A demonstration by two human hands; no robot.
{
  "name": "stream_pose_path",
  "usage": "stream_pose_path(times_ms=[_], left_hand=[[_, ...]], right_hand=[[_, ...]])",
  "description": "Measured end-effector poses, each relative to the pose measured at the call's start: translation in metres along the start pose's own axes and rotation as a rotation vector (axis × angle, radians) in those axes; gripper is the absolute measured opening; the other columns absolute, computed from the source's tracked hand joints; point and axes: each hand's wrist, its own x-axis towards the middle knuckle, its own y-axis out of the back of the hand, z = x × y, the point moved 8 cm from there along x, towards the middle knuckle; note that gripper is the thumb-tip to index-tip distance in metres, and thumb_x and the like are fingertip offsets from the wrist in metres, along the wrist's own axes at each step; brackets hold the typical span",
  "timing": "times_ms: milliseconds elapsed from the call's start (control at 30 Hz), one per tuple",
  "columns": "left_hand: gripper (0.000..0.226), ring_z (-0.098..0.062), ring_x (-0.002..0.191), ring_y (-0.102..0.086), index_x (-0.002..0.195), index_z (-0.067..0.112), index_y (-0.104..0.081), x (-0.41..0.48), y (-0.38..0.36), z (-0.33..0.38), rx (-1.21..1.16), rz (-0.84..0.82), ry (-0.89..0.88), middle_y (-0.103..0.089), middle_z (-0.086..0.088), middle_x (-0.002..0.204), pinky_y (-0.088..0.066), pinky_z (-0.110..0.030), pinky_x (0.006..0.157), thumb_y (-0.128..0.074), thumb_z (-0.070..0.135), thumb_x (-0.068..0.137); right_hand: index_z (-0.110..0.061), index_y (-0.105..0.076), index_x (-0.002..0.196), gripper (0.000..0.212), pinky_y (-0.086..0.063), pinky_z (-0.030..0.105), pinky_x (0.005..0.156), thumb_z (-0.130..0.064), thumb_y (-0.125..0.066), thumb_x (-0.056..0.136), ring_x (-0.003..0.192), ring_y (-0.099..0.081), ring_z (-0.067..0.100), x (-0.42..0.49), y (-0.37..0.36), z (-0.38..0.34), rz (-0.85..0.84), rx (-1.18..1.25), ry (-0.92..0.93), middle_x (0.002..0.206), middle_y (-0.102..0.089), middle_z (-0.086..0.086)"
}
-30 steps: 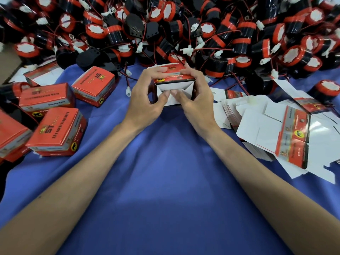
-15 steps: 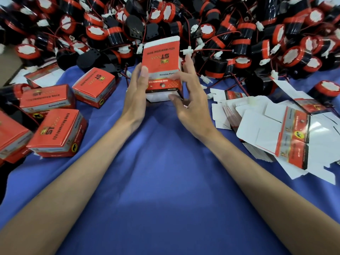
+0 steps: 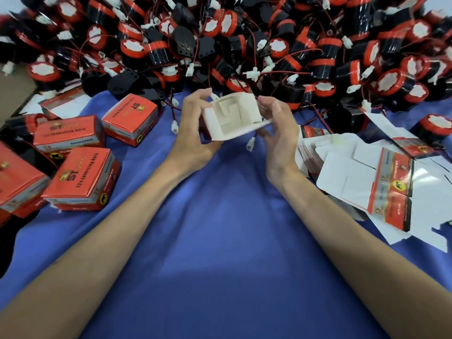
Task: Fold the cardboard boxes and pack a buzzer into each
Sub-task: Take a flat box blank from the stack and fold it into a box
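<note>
Far left on the blue cloth [image 3: 220, 241]: closed red boxes [image 3: 80, 177], look packed. Centre, left hand [image 3: 193, 135] grips the left wall of a half-folded box [image 3: 234, 116], held off the cloth, white inside facing the camera. Right hand [image 3: 278, 135] pinches its right edge, slightly blurred. Buzzers [image 3: 244, 40] piled far side, none in this box. Flat blanks [image 3: 354, 177] stacked right. Risk: bottom flaps look barely tucked and could pop under a buzzer; trailing wires may snag a flap.

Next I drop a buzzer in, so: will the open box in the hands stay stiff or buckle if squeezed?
Probably buckles easily: the box is thin card, open, with a loose flap. Likely very light: it looks empty, and the left hand and right hand hold it by the fingers. The interlocked bottom may stiffen it somewhat.
</note>
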Motion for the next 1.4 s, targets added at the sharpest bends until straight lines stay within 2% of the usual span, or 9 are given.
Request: stream_pose_path(times_ms=[233, 433, 600, 767, 900, 1067, 1133, 1267, 1400], left_hand=[[0.039, -0.025, 0.138, -0.029, 0.103, -0.008, -0.046, -0.004, -0.015, 0.002, -0.011, -0.176, 0.017, -0.029, -0.026, 0.143, -0.035, -0.048, 0.110, -0.069, 0.002, 0.073], [0.072, -0.021, 0.139, -0.031, 0.111, -0.006, -0.040, -0.007, -0.015, 0.002, -0.092, -0.178, 0.084, -0.031, -0.016, 0.141, -0.033, -0.036, 0.112, -0.074, 0.037, 0.065], [0.083, -0.012, 0.132, -0.041, 0.120, -0.015, -0.040, -0.009, -0.015, -0.012, -0.199, -0.175, 0.250, -0.041, -0.004, 0.138, -0.040, -0.027, 0.104, -0.063, 0.046, 0.069], [0.059, -0.011, 0.108, -0.062, 0.058, 0.008, -0.052, -0.004, -0.003, -0.020, -0.443, -0.082, 0.472, -0.066, -0.003, 0.117, -0.049, -0.021, 0.081, -0.026, 0.040, 0.099], [0.024, 0.003, 0.100, -0.060, 0.077, 0.012, -0.066, 0.009, 0.001, 0.003, -0.245, -0.323, 0.363, -0.060, -0.009, 0.125, -0.050, -0.015, 0.076, -0.055, -0.002, 0.093], [0.047, -0.003, 0.094, -0.055, 0.126, 0.042, -0.053, 0.007, -0.002, 0.002, -0.060, -0.582, 0.424, -0.059, 0.013, 0.111, -0.045, -0.021, 0.087, -0.054, 0.009, 0.093], [0.046, -0.003, 0.103, -0.062, 0.138, 0.031, -0.048, 0.007, -0.003, -0.004, -0.165, -0.478, 0.537, -0.060, 0.012, 0.121, -0.052, -0.024, 0.091, -0.048, 0.009, 0.098], [0.044, -0.014, 0.116, -0.055, 0.128, 0.042, -0.051, 0.007, -0.001, -0.006, -0.073, -0.285, 0.553, -0.061, 0.020, 0.117, -0.044, -0.034, 0.101, -0.056, 0.041, 0.085], [0.035, -0.016, 0.107, -0.059, 0.095, 0.050, -0.061, 0.004, -0.002, 0.001, 0.068, -0.379, 0.599, -0.064, 0.013, 0.112, -0.048, -0.035, 0.094, -0.044, 0.068, 0.071]], right_hand=[[-0.018, -0.054, 0.126, 0.058, -0.049, 0.034, 0.090, -0.010, -0.056, 0.068, 0.114, -0.057, 0.019, 0.004, -0.008, 0.015, -0.178, 0.094, -0.282, 0.131, -0.055, 0.006], [-0.023, -0.047, 0.132, 0.073, -0.039, 0.034, 0.107, -0.024, -0.066, 0.061, 0.132, -0.043, 0.017, -0.003, -0.021, 0.010, -0.342, -0.021, -0.182, 0.136, -0.048, 0.002], [-0.022, -0.052, 0.124, 0.054, -0.043, 0.026, 0.072, -0.014, -0.054, 0.070, 0.099, -0.055, 0.014, -0.002, -0.023, 0.014, -0.313, -0.062, -0.137, 0.109, -0.060, -0.006], [-0.015, -0.065, 0.109, 0.032, -0.042, 0.031, 0.056, -0.026, -0.049, 0.083, 0.079, -0.052, 0.027, 0.000, -0.013, 0.009, -0.220, 0.021, -0.102, 0.087, -0.066, 0.003], [-0.008, -0.068, 0.094, 0.036, -0.042, 0.038, 0.060, -0.038, -0.048, 0.087, 0.077, -0.050, 0.035, 0.000, -0.010, 0.004, -0.167, 0.020, -0.100, 0.087, -0.058, 0.022], [-0.002, -0.060, 0.103, 0.055, -0.048, 0.040, 0.069, -0.049, -0.033, 0.095, 0.075, -0.061, 0.024, -0.001, -0.011, 0.002, -0.140, -0.033, -0.119, 0.083, -0.067, 0.008], [-0.009, -0.052, 0.128, 0.049, -0.049, 0.039, 0.095, -0.044, -0.031, 0.101, 0.108, -0.061, 0.015, -0.002, -0.013, 0.004, -0.141, -0.075, -0.114, 0.120, -0.064, 0.003], [-0.019, -0.010, 0.152, 0.092, -0.027, 0.039, 0.117, -0.042, -0.064, 0.082, 0.145, -0.021, 0.011, -0.020, -0.037, -0.001, -0.434, -0.446, 0.106, 0.154, -0.021, -0.015], [-0.013, -0.028, 0.149, 0.071, -0.042, 0.040, 0.107, -0.029, -0.061, 0.089, 0.132, -0.045, 0.007, -0.022, -0.042, -0.002, -0.420, -0.556, 0.192, 0.140, -0.047, -0.010]])
